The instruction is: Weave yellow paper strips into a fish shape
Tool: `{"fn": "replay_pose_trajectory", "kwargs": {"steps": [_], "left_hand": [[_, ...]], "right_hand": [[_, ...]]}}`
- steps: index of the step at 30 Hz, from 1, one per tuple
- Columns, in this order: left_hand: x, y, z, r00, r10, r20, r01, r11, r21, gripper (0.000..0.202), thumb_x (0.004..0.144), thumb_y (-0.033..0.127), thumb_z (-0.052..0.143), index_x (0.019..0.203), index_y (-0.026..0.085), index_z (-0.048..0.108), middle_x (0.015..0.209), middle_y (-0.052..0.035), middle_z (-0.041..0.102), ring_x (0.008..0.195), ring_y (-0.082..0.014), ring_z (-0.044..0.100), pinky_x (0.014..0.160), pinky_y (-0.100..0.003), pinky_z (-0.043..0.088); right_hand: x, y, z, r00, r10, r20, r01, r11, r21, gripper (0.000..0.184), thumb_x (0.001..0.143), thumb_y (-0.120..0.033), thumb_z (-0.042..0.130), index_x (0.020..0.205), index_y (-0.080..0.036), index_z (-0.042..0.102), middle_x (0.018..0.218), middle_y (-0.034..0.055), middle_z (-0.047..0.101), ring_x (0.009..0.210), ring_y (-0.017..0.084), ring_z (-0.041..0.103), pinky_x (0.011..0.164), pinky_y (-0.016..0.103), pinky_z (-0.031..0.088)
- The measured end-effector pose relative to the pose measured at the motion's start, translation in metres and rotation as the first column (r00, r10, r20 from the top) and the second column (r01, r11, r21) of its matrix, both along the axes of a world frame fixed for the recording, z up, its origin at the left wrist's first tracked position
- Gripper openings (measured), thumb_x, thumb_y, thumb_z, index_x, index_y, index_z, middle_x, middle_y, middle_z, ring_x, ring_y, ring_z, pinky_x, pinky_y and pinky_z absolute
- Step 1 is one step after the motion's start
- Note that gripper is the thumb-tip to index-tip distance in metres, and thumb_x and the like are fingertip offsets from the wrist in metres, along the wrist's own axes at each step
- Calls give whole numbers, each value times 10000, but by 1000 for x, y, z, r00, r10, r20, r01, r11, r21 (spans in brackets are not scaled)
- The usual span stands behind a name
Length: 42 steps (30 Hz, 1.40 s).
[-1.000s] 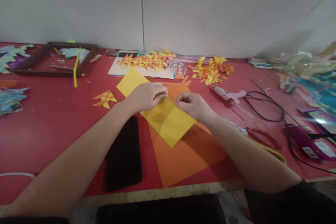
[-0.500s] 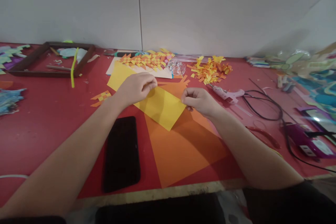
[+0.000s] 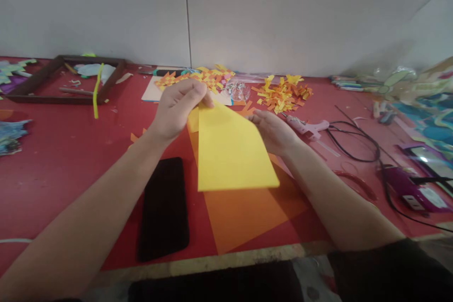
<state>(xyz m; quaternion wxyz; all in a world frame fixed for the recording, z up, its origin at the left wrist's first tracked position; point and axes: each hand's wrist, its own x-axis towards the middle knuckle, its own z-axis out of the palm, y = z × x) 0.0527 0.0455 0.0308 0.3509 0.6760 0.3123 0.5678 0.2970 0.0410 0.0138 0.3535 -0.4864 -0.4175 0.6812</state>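
Observation:
A folded sheet of yellow paper [image 3: 233,151] is held up in front of me, its wide face turned toward the camera. My left hand [image 3: 184,106] pinches its upper left corner between thumb and fingers. Along the right edge, my right hand [image 3: 274,130] grips the paper, its fingertips partly hidden behind the sheet. Beneath lies a larger sheet of orange paper [image 3: 244,226] on the red table, partly covered. A black phone [image 3: 164,212] rests left of the orange sheet, under my left forearm.
Woven orange-yellow paper strips [image 3: 215,75] and a heap of small folded pieces [image 3: 283,94] lie at the back. A pink glue gun [image 3: 307,127] with its black cord [image 3: 375,151] sits right, near red-handled pliers [image 3: 357,184]. A brown frame [image 3: 53,99] stands at left.
The yellow paper has been lifted and turned, from a long strip lying slanted to a wide upright face. My left hand has risen slightly; my right hand has shifted along the paper's edge.

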Motion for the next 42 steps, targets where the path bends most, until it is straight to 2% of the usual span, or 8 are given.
{"fn": "replay_pose_trajectory", "kwargs": {"steps": [6,12,14,17,19,27,37,42], "left_hand": [[16,-13,-7,948,-303,93,315,868,-384,285,806,454,707,738,198,601,589,24,582,556,-108,561,580,-259,472],[0,-15,-14,740,-636,221,556,393,-733,328,786,403,755,1006,209,607,939,-60,715,727,-168,709,641,-285,564],[-1,-12,-19,786,-556,269,558,451,-696,332,799,429,732,1006,219,578,992,-57,703,721,-182,724,624,-299,580],[5,-5,-27,928,-230,293,362,736,-572,338,791,420,734,984,229,532,1010,-20,668,681,-129,696,587,-249,572],[10,-2,-31,965,-93,247,218,807,-549,385,770,376,751,1044,238,518,1129,-39,636,714,-111,670,565,-222,562],[13,-5,-37,930,-281,237,367,739,-565,303,874,283,449,1126,218,606,1319,-66,608,974,-194,665,707,-285,581],[9,-6,-41,921,-288,261,389,700,-599,256,814,381,703,1006,235,619,975,-16,648,790,-131,649,542,-198,505],[10,-6,-42,925,-277,261,375,775,-508,279,779,424,746,778,193,590,1003,-13,655,872,-123,617,751,-251,501]], "right_hand": [[-11,-5,-3,988,48,-146,-60,995,-77,496,844,-632,512,901,-166,675,833,89,727,825,233,696,746,341,544],[-9,0,-16,979,-202,-32,204,977,55,291,657,-275,814,873,-181,643,830,76,758,732,231,710,686,350,579],[-9,-2,-19,989,-141,-50,144,988,53,355,599,-229,854,892,-170,664,873,84,769,774,237,721,702,347,585],[-10,-5,-21,994,-3,-107,9,998,58,478,550,-223,896,977,-167,688,953,76,776,867,222,728,777,324,585],[-11,-8,-22,991,73,-115,-66,996,63,511,551,-237,905,1013,-178,696,989,67,775,888,212,731,805,318,581],[-13,-13,-26,974,193,-121,-191,981,35,440,613,-305,884,1006,-181,727,1052,80,764,878,189,730,756,280,590],[-17,-16,-23,942,163,-294,-178,984,-23,354,636,-236,868,957,-180,728,930,46,779,758,152,724,711,228,592],[-19,-18,-15,966,90,-243,-128,981,-147,136,850,-237,659,904,-127,719,788,86,773,659,176,723,641,255,597]]}}
